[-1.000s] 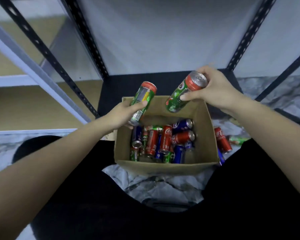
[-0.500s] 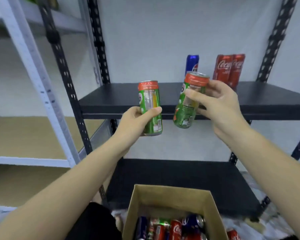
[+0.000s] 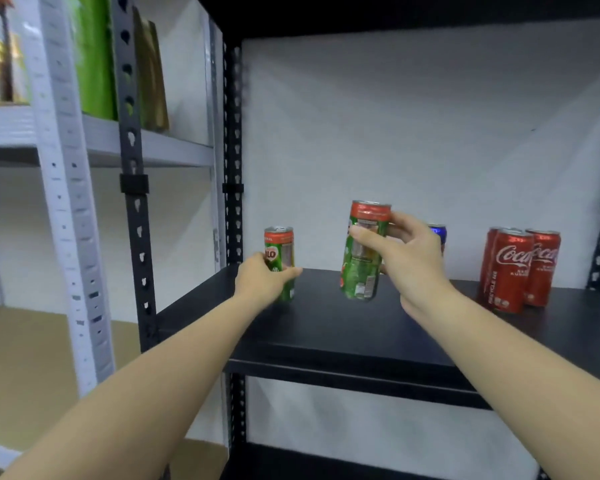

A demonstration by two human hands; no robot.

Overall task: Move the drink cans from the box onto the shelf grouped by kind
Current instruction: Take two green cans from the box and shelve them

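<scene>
Your left hand (image 3: 261, 279) grips a green Milo can (image 3: 280, 263) upright at the smooth black shelf (image 3: 326, 327), mid-frame; your right hand (image 3: 407, 258) grasps another can (image 3: 362, 251), tilted, just above it. Farther right stand glossy red cola cans (image 3: 515, 271), a blue can (image 3: 438, 233) behind your right hand.

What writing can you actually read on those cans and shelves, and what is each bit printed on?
"ILO": on the green can that the left hand holds; the first letter is hidden.
"Coca": front red can, script cut off at its edge.
"Coc": red can behind it, script partly covered.
"RECYCLE ME": seemingly, running vertically low on the front red can.
Green can in the right hand: print too blurred to read.
Blue can: nothing legible.
</scene>
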